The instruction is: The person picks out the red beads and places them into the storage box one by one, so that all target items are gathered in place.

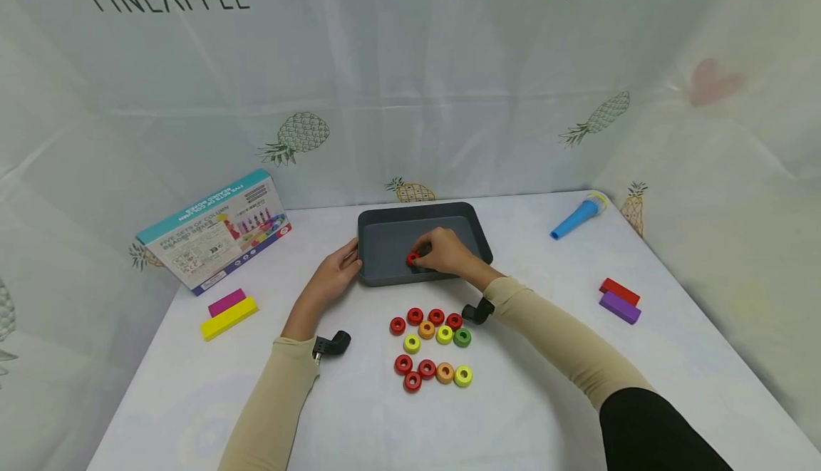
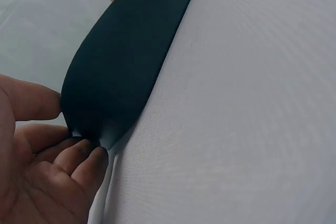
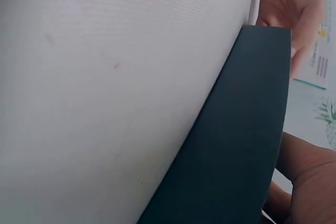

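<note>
A shallow dark grey tray (image 1: 391, 232) lies on the white table near its back edge. My left hand (image 1: 333, 275) holds the tray's left side, and in the left wrist view its thumb (image 2: 37, 98) is at the rim, with curled fingers below at the corner. Over the tray's front part, my right hand (image 1: 445, 251) pinches a small red ring (image 1: 412, 259) between thumb and fingertips. In the right wrist view the tray's outer wall (image 3: 231, 119) hides most of that hand's fingers. Several red rings (image 1: 403, 364), orange rings (image 1: 445, 373), yellow rings (image 1: 463, 376) and a green ring (image 1: 462, 337) lie in front of the tray.
A cardboard box (image 1: 218, 232) leans at the back left, with a magenta block (image 1: 227, 303) and a yellow block (image 1: 229, 318) before it. To the right are a blue toy microphone (image 1: 575, 219), a red block (image 1: 619, 291) and a purple block (image 1: 619, 308). A pineapple-print curtain (image 1: 359, 65) hangs behind.
</note>
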A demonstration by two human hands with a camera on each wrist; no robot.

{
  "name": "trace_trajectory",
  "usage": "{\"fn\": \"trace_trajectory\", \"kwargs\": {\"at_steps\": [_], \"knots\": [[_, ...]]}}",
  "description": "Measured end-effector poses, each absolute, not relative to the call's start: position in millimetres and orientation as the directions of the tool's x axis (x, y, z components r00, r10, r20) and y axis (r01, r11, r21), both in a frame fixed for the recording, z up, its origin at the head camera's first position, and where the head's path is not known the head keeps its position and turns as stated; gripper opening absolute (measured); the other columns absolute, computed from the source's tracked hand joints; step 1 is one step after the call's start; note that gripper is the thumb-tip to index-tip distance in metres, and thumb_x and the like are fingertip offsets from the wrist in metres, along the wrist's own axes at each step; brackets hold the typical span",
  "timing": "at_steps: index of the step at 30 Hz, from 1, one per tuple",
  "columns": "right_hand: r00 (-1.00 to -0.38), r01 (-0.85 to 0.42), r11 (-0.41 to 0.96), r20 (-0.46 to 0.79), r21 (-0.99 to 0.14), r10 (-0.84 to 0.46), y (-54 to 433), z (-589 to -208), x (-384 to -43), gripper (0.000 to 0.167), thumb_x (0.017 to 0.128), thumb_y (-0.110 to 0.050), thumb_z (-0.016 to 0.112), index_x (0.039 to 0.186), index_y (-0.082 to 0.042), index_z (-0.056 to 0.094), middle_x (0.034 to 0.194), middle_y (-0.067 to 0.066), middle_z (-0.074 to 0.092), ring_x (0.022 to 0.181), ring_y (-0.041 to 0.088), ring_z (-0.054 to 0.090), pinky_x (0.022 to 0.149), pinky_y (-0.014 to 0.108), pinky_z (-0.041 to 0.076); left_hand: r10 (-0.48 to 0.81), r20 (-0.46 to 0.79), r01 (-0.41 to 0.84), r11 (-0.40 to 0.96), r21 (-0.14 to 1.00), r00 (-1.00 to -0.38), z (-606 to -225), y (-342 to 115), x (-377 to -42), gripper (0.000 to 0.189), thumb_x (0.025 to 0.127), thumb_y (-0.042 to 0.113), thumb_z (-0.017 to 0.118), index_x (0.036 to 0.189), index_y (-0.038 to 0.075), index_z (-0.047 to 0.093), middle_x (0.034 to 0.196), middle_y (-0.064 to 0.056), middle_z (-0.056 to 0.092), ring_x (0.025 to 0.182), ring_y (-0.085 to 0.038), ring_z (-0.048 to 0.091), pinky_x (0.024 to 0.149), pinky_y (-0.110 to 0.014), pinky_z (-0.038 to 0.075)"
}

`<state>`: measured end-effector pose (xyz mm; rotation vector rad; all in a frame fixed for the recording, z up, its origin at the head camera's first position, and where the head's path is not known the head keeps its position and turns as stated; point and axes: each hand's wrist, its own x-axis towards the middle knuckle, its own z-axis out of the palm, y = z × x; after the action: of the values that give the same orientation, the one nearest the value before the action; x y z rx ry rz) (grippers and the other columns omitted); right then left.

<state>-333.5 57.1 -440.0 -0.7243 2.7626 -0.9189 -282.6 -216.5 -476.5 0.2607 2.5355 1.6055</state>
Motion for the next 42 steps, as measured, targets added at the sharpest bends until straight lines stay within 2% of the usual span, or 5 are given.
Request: {"fn": "trace_trajectory", "kwargs": {"at_steps": [7, 17, 25, 31, 42], "knots": [[-0.871, -0.397, 0.682, 0.018, -0.614, -0.490, 63, -432, -330, 0.031, 0.087, -0.017, 0.080, 0.115, -0.006, 0.076, 0.114, 0.008, 0.077, 0.104, 0.022, 0.071, 0.086, 0.035, 0.060, 0.224, -0.020, 0.083, 0.442, 0.893, -0.974, -472, -215, -281, 0.061, 0.106, 0.016, 0.048, 0.161, 0.004, 0.023, 0.162, -0.019, 0.034, 0.149, -0.032, 0.037, 0.125, -0.046, 0.028], [-0.864, -0.420, 0.642, 0.065, -0.642, -0.500, 72, -420, -316, 0.034, 0.086, -0.019, 0.080, 0.116, -0.003, 0.075, 0.113, 0.009, 0.076, 0.098, 0.020, 0.071, 0.079, 0.030, 0.060, 0.217, -0.001, 0.099, 0.450, 0.887, -0.976, -481, -218, -283, 0.061, 0.106, 0.016, 0.048, 0.161, 0.008, 0.024, 0.161, -0.016, 0.036, 0.149, -0.030, 0.038, 0.125, -0.046, 0.027], [-0.874, -0.415, 0.631, 0.095, -0.656, -0.476, 93, -414, -288, 0.033, 0.084, -0.018, 0.083, 0.113, -0.004, 0.077, 0.109, 0.012, 0.075, 0.090, 0.022, 0.065, 0.076, 0.031, 0.055, 0.218, 0.009, 0.108, 0.446, 0.889, -0.976, -480, -218, -284, 0.061, 0.106, 0.016, 0.048, 0.161, 0.008, 0.025, 0.162, -0.015, 0.036, 0.149, -0.028, 0.039, 0.125, -0.044, 0.029], [-0.871, -0.396, 0.618, 0.065, -0.680, -0.486, 107, -421, -262, 0.033, 0.082, -0.018, 0.084, 0.111, -0.004, 0.077, 0.110, 0.012, 0.075, 0.094, 0.025, 0.067, 0.081, 0.031, 0.057, 0.210, 0.001, 0.102, 0.470, 0.877, -0.978, -479, -219, -284, 0.061, 0.106, 0.017, 0.048, 0.161, 0.008, 0.024, 0.162, -0.015, 0.036, 0.148, -0.028, 0.040, 0.125, -0.045, 0.028], [-0.858, -0.355, 0.600, -0.005, -0.717, -0.513, 129, -438, -231, 0.027, 0.081, -0.020, 0.085, 0.105, -0.010, 0.079, 0.103, 0.002, 0.076, 0.089, 0.017, 0.066, 0.077, 0.023, 0.057, 0.220, 0.001, 0.104, 0.456, 0.884, -0.975, -478, -217, -284, 0.061, 0.106, 0.016, 0.048, 0.161, 0.009, 0.024, 0.163, -0.014, 0.034, 0.149, -0.028, 0.038, 0.126, -0.045, 0.027]]}}
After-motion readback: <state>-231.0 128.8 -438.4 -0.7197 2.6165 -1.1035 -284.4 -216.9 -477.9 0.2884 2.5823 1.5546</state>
